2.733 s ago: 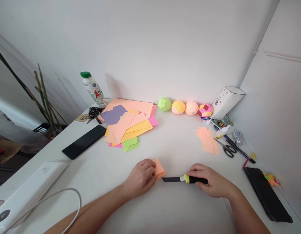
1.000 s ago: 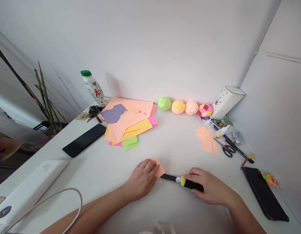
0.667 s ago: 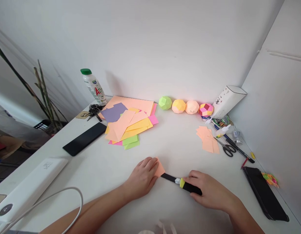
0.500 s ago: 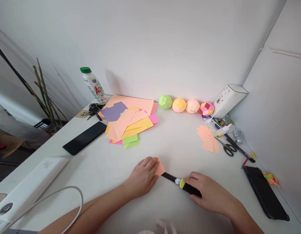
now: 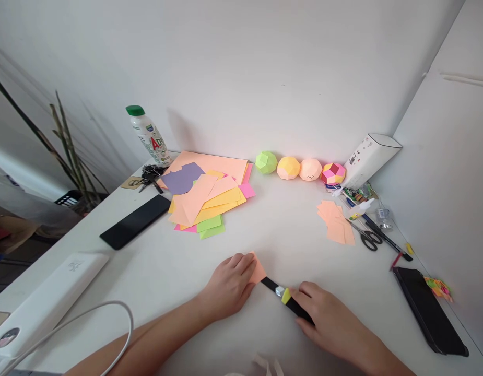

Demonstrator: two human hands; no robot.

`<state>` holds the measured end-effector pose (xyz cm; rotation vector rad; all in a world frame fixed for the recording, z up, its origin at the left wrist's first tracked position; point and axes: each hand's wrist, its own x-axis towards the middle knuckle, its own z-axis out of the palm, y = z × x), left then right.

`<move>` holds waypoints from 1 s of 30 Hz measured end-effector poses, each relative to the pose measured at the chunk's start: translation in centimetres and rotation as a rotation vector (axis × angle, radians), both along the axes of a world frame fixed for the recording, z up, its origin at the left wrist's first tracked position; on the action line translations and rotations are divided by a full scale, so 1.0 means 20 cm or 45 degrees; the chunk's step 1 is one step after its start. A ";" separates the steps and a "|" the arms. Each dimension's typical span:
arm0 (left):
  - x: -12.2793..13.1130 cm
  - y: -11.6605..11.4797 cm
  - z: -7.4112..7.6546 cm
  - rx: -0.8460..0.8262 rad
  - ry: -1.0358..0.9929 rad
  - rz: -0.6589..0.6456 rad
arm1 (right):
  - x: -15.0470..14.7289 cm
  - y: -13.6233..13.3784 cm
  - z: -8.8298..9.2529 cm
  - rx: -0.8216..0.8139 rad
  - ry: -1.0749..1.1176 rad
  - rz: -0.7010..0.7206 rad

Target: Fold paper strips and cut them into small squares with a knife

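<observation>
My left hand (image 5: 228, 284) lies on a small folded orange paper (image 5: 258, 270) on the white table (image 5: 288, 230), fingers pressed down on it. My right hand (image 5: 323, 318) grips a black marker-like tool with a yellow band (image 5: 285, 298). The tool's black front end touches the paper's right edge and the tool slants down to the right.
A pile of coloured paper sheets (image 5: 205, 196) lies at the back left, with a black phone (image 5: 135, 221), keys (image 5: 149, 177) and a bottle (image 5: 147, 137). Several paper balls (image 5: 288, 167) line the wall. Orange paper pieces (image 5: 335, 222), scissors (image 5: 366, 237), pens and a second phone (image 5: 429, 308) lie at right.
My right hand has drawn back toward me and the tool has swung from level to slanted, its tip still at the paper. My left hand has stayed on the paper.
</observation>
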<state>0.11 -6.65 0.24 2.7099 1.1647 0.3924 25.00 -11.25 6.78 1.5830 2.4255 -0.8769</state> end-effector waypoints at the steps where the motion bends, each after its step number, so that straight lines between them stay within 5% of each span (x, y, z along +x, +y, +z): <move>1: 0.00 0.00 0.00 -0.002 0.002 -0.001 | 0.00 0.00 0.00 0.004 -0.001 0.001; 30: 0.01 -0.01 0.02 0.093 0.166 0.039 | -0.02 0.02 0.00 0.059 -0.068 0.050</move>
